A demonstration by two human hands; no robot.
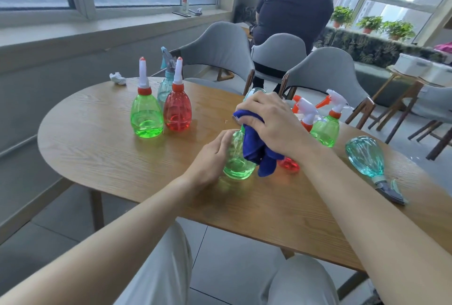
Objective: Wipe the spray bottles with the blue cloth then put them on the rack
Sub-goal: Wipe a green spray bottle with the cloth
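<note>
A green spray bottle (236,161) stands upright near the middle of the wooden table (97,153). My left hand (210,158) grips its body from the left. My right hand (271,123) holds the blue cloth (254,148) bunched over the bottle's top, which is hidden. At the back left stand a green bottle (146,115), a red bottle (177,111) and a teal bottle (164,89). To the right stands another green bottle (326,128) with a white and orange trigger. A red bottle (289,164) shows partly behind my right wrist. A teal bottle (369,158) lies on its side at the right.
A crumpled white tissue (118,78) lies at the table's far left edge. Three grey chairs (220,50) stand behind the table. A person in a dark shirt (293,8) stands beyond them. A side table with white boxes (415,67) is at the right. No rack is in view.
</note>
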